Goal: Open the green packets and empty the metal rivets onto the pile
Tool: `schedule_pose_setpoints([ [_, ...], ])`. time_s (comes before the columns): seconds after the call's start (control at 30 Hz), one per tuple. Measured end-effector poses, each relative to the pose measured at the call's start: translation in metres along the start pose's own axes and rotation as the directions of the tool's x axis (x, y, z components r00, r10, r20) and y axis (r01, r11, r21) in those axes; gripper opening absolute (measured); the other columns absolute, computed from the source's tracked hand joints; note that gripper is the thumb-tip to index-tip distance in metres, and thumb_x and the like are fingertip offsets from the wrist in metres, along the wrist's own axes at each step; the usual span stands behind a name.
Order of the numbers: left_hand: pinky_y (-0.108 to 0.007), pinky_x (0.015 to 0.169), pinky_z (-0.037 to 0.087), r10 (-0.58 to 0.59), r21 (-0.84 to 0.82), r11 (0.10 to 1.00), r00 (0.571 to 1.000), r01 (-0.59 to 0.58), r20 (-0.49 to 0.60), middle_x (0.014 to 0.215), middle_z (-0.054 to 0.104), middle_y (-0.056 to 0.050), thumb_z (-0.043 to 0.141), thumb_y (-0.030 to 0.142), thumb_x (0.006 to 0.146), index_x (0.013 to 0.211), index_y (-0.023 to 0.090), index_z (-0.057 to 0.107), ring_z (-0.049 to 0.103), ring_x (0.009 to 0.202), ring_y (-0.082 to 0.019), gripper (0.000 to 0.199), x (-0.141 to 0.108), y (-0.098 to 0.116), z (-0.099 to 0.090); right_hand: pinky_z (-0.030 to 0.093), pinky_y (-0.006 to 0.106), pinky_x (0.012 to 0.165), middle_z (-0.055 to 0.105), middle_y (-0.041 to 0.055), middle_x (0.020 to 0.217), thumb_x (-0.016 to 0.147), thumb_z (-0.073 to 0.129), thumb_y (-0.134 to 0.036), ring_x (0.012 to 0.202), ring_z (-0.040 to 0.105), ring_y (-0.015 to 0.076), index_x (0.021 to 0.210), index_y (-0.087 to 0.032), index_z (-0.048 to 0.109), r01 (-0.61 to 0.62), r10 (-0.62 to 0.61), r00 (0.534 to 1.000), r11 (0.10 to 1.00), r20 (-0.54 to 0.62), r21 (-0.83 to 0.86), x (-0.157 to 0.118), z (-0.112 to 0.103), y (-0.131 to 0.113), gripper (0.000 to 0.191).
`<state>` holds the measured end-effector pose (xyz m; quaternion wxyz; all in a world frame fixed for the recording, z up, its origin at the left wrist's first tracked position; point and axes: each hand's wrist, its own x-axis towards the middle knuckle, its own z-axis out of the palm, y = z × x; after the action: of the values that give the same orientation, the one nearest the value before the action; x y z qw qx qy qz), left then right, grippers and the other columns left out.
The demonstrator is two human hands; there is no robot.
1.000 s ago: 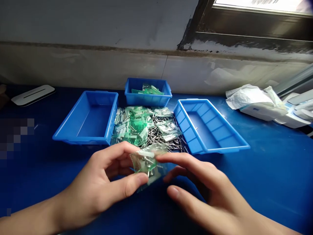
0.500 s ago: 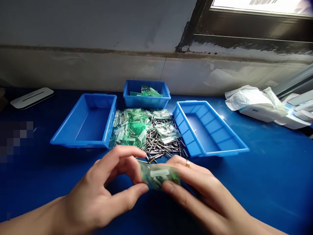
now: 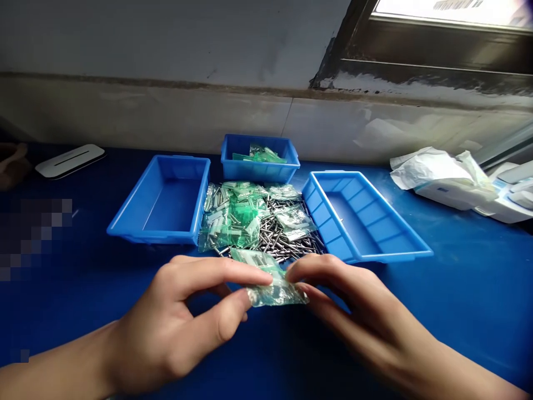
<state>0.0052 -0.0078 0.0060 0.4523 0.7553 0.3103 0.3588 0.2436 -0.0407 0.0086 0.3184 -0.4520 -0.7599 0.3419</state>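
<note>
Between my two hands is a small clear plastic bag with a green tint (image 3: 278, 293), holding a white piece and thin metal parts. My left hand (image 3: 183, 316) pinches its left side, forefinger on top and thumb at the near edge. On the other side, my right hand (image 3: 362, 311) grips the bag's right end between thumb and fingertips. Just beyond the bag lies a heap of similar green-tinted bags (image 3: 237, 219), beside loose metal screws (image 3: 272, 239).
Blue bins stand left (image 3: 120, 226) and right (image 3: 400, 258) of the heap. A smaller blue bin (image 3: 260, 171) behind it holds green bags. A white flat device (image 3: 70, 161) lies far left, crumpled white paper (image 3: 428, 169) far right, against the wall side.
The bag was bunched up and blurred; now it is spread flatter, with more of it showing. My left forefinger has come down onto it. The whole scene has shifted slightly right in view.
</note>
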Motion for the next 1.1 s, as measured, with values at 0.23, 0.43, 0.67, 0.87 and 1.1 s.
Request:
schedule_pose_setpoints([
  [0.23, -0.017, 0.062, 0.056, 0.079, 0.073, 0.994, 0.994, -0.084, 0.077, 0.091, 0.077, 0.004, 0.054, 0.006, 0.087, 0.108, 0.030, 0.071, 0.074, 0.078, -0.015, 0.036, -0.003, -0.004, -0.006, 0.058, 0.021, 0.083, 0.071, -0.0028, 0.105, 0.095, 0.057, -0.015, 0.097, 0.070, 0.0164, 0.109, -0.035, 0.070, -0.091, 0.083, 0.994, 0.989, 0.069, 0.116, 0.003, -0.013, -0.010, 0.028],
  [0.43, -0.019, 0.078, 0.057, 0.210, 0.092, 0.972, 0.976, -0.215, 0.062, 0.100, 0.071, -0.001, 0.048, 0.000, 0.088, 0.131, 0.027, 0.052, 0.071, 0.083, -0.013, 0.051, -0.002, -0.007, 0.001, 0.057, 0.025, 0.076, 0.075, -0.0023, 0.104, 0.094, 0.060, -0.022, 0.097, 0.070, 0.0200, 0.107, -0.034, 0.075, 0.081, -0.094, 0.994, 0.975, -0.056, -0.209, 0.038, -0.055, -0.023, 0.023],
  [0.67, -0.028, 0.066, 0.049, 0.232, 0.342, 0.812, 0.800, -0.472, 0.553, 0.082, 0.070, -0.005, 0.051, 0.016, 0.101, 0.100, 0.015, 0.065, 0.063, 0.071, -0.019, 0.014, -0.002, -0.012, -0.001, 0.051, 0.043, 0.093, 0.071, 0.0183, 0.116, 0.096, 0.051, -0.008, 0.105, 0.067, 0.0294, 0.102, -0.007, 0.076, 0.193, -0.237, 0.969, 0.528, 0.075, -0.827, 0.127, -0.074, 0.008, 0.026],
  [0.87, -0.027, 0.067, 0.045, 0.188, 0.366, 0.826, 0.822, -0.428, 0.537, 0.082, 0.068, -0.002, 0.058, 0.013, 0.099, 0.094, 0.016, 0.063, 0.058, 0.071, -0.017, 0.007, -0.003, -0.016, 0.000, 0.060, 0.040, 0.078, 0.074, 0.0065, 0.104, 0.095, 0.067, -0.019, 0.088, 0.072, 0.0207, 0.107, -0.015, 0.069, 0.299, -0.148, 0.954, 0.503, 0.261, -0.811, 0.171, -0.063, 0.043, 0.014],
  [1.1, -0.028, 0.072, 0.046, 0.179, 0.391, 0.812, 0.823, -0.433, 0.539, 0.083, 0.068, -0.002, 0.057, 0.008, 0.097, 0.095, 0.016, 0.065, 0.060, 0.073, -0.017, 0.011, -0.006, -0.014, 0.001, 0.055, 0.042, 0.084, 0.073, 0.0158, 0.107, 0.097, 0.057, -0.015, 0.095, 0.070, 0.0280, 0.115, -0.011, 0.070, 0.340, -0.236, 0.938, 0.470, 0.256, -0.814, 0.141, -0.060, 0.012, 0.023],
])
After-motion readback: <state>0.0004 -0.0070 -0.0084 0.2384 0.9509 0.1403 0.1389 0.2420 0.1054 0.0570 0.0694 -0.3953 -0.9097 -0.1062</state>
